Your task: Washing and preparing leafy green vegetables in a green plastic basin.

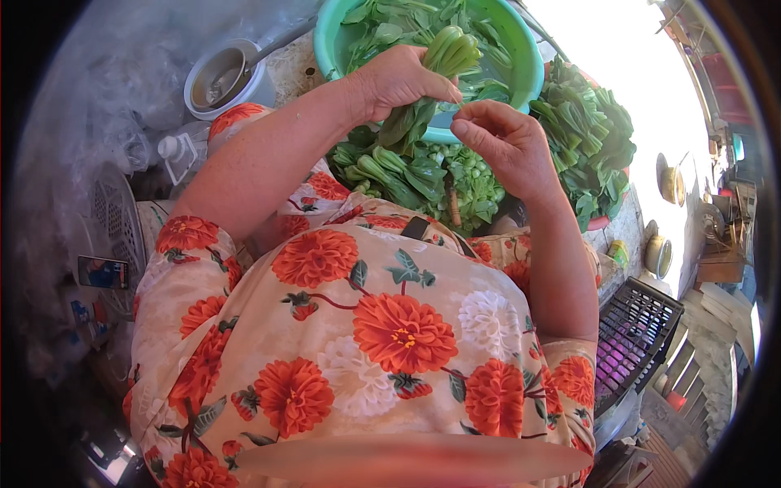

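Note:
My left hand [399,81] is closed around a bunch of bok choy [451,50], its pale stem ends pointing up and its dark leaves hanging below. Just right of it, my right hand [508,142] is pinched near the tip of my left thumb; a thin pale strand shows there, too small to name. Beyond both hands stands a green basin [325,41] with water and loose leaves. Beneath them lie more bok choy [394,175] and a heap of cut green pieces [476,183], with a brown wooden handle [453,207] among them.
Large bok choy bunches [582,130] are piled right of the basin. At the left stand a white bucket [190,93] with a metal dipper [232,77] and a perforated plastic chair [114,211] near a phone [103,272]. A black crate [639,325] sits at the right.

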The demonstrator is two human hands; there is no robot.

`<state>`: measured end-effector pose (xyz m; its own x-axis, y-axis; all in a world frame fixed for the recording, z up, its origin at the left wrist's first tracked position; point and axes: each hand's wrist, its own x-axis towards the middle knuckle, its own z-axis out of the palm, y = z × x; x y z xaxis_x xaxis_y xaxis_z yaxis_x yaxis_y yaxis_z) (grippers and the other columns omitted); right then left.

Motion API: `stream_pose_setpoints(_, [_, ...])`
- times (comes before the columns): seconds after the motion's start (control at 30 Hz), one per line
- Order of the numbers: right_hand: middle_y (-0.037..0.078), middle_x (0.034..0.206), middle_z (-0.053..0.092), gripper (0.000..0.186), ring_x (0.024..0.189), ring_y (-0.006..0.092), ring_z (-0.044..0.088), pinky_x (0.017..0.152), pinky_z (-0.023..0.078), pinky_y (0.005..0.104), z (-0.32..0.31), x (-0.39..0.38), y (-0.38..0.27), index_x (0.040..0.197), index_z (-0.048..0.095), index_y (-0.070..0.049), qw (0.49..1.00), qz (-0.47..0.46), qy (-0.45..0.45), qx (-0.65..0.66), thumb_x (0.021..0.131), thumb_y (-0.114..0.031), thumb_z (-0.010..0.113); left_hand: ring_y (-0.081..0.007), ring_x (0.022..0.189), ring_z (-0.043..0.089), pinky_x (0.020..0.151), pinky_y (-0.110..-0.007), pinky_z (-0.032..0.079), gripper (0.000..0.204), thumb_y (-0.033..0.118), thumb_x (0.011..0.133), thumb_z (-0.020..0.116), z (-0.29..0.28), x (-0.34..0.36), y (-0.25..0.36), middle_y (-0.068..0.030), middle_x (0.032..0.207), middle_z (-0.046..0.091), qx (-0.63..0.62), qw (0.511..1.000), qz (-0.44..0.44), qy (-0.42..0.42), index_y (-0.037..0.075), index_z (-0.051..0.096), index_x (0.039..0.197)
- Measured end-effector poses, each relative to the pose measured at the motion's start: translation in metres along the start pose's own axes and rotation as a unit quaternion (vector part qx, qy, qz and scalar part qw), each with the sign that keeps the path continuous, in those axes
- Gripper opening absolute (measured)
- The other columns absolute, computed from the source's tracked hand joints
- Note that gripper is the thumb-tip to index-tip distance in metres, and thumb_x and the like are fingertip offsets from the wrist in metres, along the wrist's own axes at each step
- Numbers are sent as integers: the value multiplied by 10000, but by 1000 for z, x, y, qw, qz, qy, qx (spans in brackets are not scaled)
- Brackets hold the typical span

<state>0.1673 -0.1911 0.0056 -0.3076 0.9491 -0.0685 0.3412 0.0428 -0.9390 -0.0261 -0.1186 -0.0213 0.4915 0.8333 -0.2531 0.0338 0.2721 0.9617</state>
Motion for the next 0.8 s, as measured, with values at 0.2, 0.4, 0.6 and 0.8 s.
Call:
stream_pose_setpoints(0.2, [-2, 696, 601, 274, 664, 77, 512, 621, 403, 235, -18, -1, -16, 836, 707, -25, 989, 86, 119, -22, 896, -286, 649, -89, 604, 545, 580, -240, 461, 218, 136, 784, 761, 3, -7, 3, 10, 753, 564, -249, 961, 45, -116, 76, 600, 918])
stream_pose_setpoints(0.4, [73, 869, 635, 344, 768, 123, 546, 875, 467, 344, -13, 4, -6, 995, 643, 57, 933, -161, 158, 281, 918, -266, 551, -96, 654, 574, 606, -241, 483, 225, 226, 845, 729, 32, -9, -4, 3, 756, 573, -257, 963, 75, -21, 80, 592, 950])
stream_pose_setpoints(0.6, [75, 1139, 595, 735, 916, 159, 562, 939, 453, 399, -11, -4, -13, 1354, 414, 72, 839, -64, 2, 540, 959, -545, 351, -98, 788, 589, 741, -258, 497, 322, 305, 856, 718, 40, -12, -7, -20, 902, 636, -115, 970, 209, 52, 47, 620, 1022])
stream_pose_setpoints(0.8, [79, 1113, 609, 787, 897, 135, 584, 838, 491, 311, -11, -6, -8, 1349, 436, 66, 879, 16, 31, 475, 949, -610, 378, -173, 863, 642, 784, -297, 518, 428, 338, 865, 709, 27, -10, -5, -41, 966, 659, 172, 926, 334, 44, 67, 563, 1162])
